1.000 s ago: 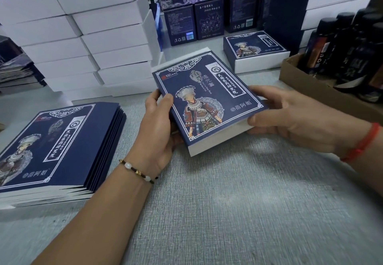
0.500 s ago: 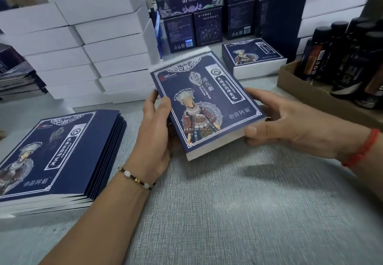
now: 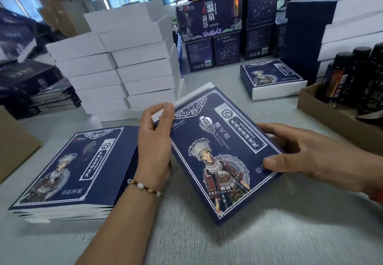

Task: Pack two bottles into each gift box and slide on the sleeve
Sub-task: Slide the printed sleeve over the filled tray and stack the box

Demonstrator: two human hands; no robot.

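Observation:
A gift box in its dark blue printed sleeve (image 3: 219, 150) is tilted up in front of me, the white box end showing at its far edge. My left hand (image 3: 155, 140) holds its left side, fingers curled at the far left corner. My right hand (image 3: 306, 156) grips the right side, thumb on the printed top. A stack of flat blue sleeves (image 3: 76, 167) lies at the left. Dark bottles (image 3: 356, 78) stand in a cardboard tray (image 3: 331, 115) at the right.
Two stacks of white boxes (image 3: 124, 65) rise behind the sleeves. A sleeved box (image 3: 271, 78) lies on the table further back, with upright blue cartons (image 3: 223, 32) behind it. More white boxes and a dark blue block stand at the far right.
The sleeved box has come closer and tilted up toward me. My left hand moved up to the far left corner. The view lifted, showing more of the room.

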